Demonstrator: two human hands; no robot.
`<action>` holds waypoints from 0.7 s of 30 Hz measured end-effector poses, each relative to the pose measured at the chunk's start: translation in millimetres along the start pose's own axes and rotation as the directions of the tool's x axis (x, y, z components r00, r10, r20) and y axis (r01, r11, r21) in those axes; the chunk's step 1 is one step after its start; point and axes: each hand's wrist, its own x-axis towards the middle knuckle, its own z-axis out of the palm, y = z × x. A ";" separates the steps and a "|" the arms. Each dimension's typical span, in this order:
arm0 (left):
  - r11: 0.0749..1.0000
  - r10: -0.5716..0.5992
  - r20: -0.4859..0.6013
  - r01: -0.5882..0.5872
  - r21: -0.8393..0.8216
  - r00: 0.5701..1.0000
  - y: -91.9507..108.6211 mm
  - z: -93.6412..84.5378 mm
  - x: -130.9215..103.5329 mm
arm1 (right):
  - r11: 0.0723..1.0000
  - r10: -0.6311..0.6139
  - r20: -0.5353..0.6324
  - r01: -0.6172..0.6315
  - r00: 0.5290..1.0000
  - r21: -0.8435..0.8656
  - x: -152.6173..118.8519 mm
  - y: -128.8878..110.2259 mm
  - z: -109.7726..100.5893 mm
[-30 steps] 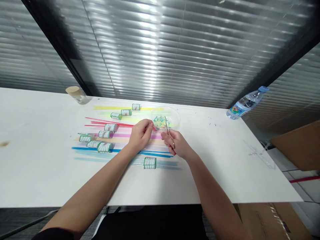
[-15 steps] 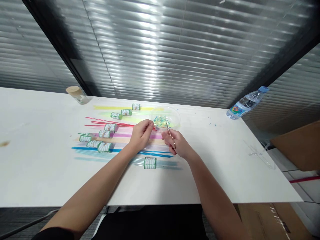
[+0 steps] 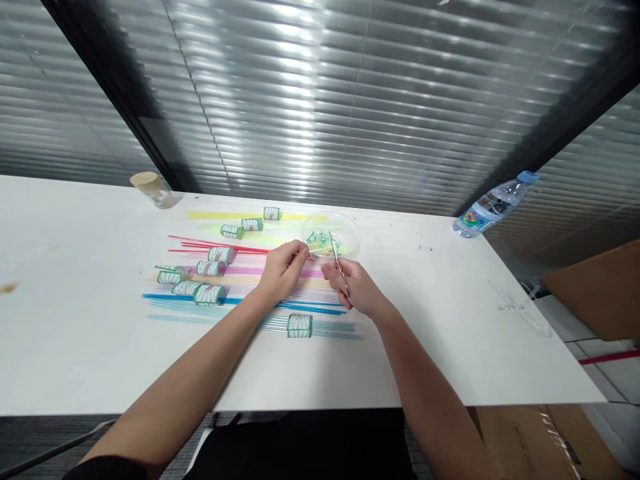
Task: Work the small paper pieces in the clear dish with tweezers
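Observation:
My left hand (image 3: 285, 272) is closed in a pinch on a thin pale straw-like strip (image 3: 319, 251), whose end sticks out to the right. My right hand (image 3: 356, 285) grips a pair of scissors (image 3: 340, 270), blades pointing up and away over the bowl. The strip's end lies close to the blades; whether they touch it, I cannot tell. Just beyond both hands stands a clear round bowl (image 3: 356, 233) holding small blue, green and yellow cut bits (image 3: 320, 241). Beneath my left hand run bundles of thin coloured strips, among them red ones (image 3: 250, 249) and blue ones (image 3: 310, 307).
Printed paper bands (image 3: 300, 326) wrap the bundles. A jar with a wooden lid (image 3: 153, 189) stands at the back left, a water bottle (image 3: 493, 205) at the back right. Clear looped plastic (image 3: 520, 309) lies near the table's right edge. Tiny blue scraps (image 3: 425, 248) are scattered right of the bowl.
Almost nothing differs. Both hands hold their places, with the strip and the scissors barely shifted.

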 end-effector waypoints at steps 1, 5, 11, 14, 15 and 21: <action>1.000 -0.004 0.003 0.004 -0.002 1.000 0.2 -0.1 0.0 | 1.000 0.001 -0.001 -0.001 1.000 0.001 -0.3 -0.3 0.2; 1.000 -0.011 0.011 0.011 -0.004 1.000 1.7 -0.4 0.0 | 1.000 0.007 0.002 -0.007 1.000 0.014 -1.0 -1.3 0.5; 1.000 -0.010 0.014 0.010 -0.006 1.000 1.5 -0.1 0.1 | 1.000 0.005 0.005 -0.005 1.000 0.020 -0.5 -0.6 0.3; 1.000 -0.001 0.018 0.002 -0.010 1.000 0.8 -0.2 0.4 | 1.000 0.002 0.008 -0.002 1.000 0.003 -0.2 0.6 0.2; 1.000 0.004 0.020 -0.003 -0.009 1.000 0.7 -0.3 0.5 | 1.000 0.001 0.011 -0.001 1.000 0.001 -0.3 0.8 0.2; 1.000 0.015 0.030 -0.015 0.000 0.999 1.6 -0.5 0.4 | 1.000 0.015 0.032 -0.015 0.999 -0.017 -1.4 -1.2 0.9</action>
